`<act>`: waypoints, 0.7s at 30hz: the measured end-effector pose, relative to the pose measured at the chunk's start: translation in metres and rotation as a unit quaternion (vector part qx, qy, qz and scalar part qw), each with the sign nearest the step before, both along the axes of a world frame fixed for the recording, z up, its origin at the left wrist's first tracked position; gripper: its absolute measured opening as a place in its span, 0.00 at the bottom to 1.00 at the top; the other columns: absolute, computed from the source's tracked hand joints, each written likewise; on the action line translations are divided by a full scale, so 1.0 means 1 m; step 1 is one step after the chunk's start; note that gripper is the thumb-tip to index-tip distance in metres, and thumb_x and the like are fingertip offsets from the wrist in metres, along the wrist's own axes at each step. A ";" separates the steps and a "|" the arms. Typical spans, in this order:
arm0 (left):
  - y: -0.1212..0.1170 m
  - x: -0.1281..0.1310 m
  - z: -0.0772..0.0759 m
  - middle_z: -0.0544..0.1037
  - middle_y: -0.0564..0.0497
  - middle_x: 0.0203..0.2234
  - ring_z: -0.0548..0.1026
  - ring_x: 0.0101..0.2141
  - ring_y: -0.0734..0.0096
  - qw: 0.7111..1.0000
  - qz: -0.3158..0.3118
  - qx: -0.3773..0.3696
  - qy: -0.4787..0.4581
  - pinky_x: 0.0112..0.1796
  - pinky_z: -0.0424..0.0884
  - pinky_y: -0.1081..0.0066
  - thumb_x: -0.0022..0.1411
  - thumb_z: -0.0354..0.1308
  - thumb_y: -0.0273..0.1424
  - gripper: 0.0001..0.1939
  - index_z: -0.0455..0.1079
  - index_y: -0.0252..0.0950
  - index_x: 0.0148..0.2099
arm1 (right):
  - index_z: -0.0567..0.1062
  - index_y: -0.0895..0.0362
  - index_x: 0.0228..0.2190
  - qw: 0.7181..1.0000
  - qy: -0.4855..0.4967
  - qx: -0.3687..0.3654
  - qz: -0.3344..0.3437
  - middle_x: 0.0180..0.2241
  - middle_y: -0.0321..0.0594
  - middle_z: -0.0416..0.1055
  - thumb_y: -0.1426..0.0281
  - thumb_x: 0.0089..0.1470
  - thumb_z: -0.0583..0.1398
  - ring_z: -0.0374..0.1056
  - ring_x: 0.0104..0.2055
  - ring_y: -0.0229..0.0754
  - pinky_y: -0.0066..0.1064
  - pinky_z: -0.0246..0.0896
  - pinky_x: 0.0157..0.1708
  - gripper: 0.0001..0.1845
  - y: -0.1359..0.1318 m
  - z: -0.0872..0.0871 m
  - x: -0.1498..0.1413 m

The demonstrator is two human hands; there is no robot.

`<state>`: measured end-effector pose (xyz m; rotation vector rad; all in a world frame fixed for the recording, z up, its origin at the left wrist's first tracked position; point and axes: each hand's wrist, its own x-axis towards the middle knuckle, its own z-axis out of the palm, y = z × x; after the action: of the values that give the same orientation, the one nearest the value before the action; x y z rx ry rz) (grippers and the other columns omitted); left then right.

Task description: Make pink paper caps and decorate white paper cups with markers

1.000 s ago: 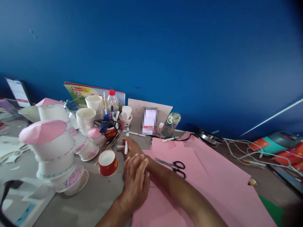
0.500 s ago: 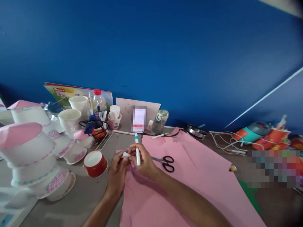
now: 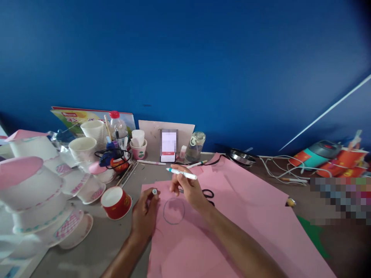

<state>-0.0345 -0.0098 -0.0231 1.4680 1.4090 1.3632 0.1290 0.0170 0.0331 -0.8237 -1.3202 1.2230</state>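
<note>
Between the fingers and thumb of my left hand [image 3: 144,212] is a small white pen cap [image 3: 154,191], held at the left edge of the pink paper [image 3: 199,239]. My right hand [image 3: 187,189] grips a white marker [image 3: 182,173] with a teal band, its tip pointing left and raised above the sheet. A drawn circle [image 3: 174,223] shows on the paper just below my right hand. Black-handled scissors [image 3: 208,193] lie on the pink paper, partly hidden behind my right hand and wrist.
A red paper bowl [image 3: 116,204] stands left of my left hand. Farther left are stacked white cup models [image 3: 37,193] with pink tops. At the back stand a phone [image 3: 168,146] and a glass jar [image 3: 195,147]. A tape roll [image 3: 241,157] and white cables [image 3: 278,172] lie to the right.
My hands have moved apart. The marker has swung from upright to nearly level, up and right, leaving the cap in my left hand. The drawn circle is now uncovered.
</note>
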 end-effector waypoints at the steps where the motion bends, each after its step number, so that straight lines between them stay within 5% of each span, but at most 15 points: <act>1: 0.001 -0.001 -0.002 0.79 0.47 0.35 0.76 0.33 0.66 1.000 0.006 0.007 0.012 0.36 0.71 0.67 0.61 0.54 0.41 0.13 0.70 0.37 0.41 | 0.72 0.58 0.45 1.000 0.005 0.003 0.005 0.20 0.32 0.67 0.55 0.61 0.53 0.57 0.20 0.33 0.27 0.54 0.23 0.22 0.000 0.004 0.004; 4: 0.004 -0.002 -0.006 0.78 0.48 0.34 0.75 0.35 0.65 0.999 0.017 0.027 0.035 0.37 0.70 0.68 0.61 0.55 0.40 0.13 0.71 0.37 0.41 | 0.76 0.59 0.38 1.000 0.011 0.016 -0.004 0.17 0.32 0.63 0.51 0.58 0.55 0.54 0.19 0.32 0.26 0.47 0.19 0.24 -0.001 0.012 0.011; 10: 0.005 -0.003 -0.007 0.76 0.51 0.32 0.73 0.34 0.67 0.995 0.009 0.051 0.080 0.36 0.69 0.70 0.61 0.55 0.39 0.12 0.71 0.38 0.41 | 0.76 0.59 0.31 0.999 -0.027 0.028 -0.024 0.17 0.32 0.60 0.52 0.57 0.55 0.55 0.20 0.33 0.26 0.49 0.21 0.23 -0.005 0.022 0.008; 21: 0.002 -0.003 -0.004 0.77 0.51 0.30 0.74 0.33 0.67 0.989 -0.010 0.082 0.125 0.35 0.70 0.71 0.61 0.55 0.38 0.10 0.72 0.38 0.40 | 0.72 0.58 0.28 0.994 -0.106 0.024 0.001 0.19 0.31 0.58 0.58 0.59 0.55 0.52 0.22 0.34 0.26 0.47 0.21 0.17 -0.004 0.007 0.004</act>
<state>-0.0370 -0.0074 -0.0273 1.8084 1.4565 1.3460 0.1333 0.0129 0.0403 -0.9384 -1.5164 1.1249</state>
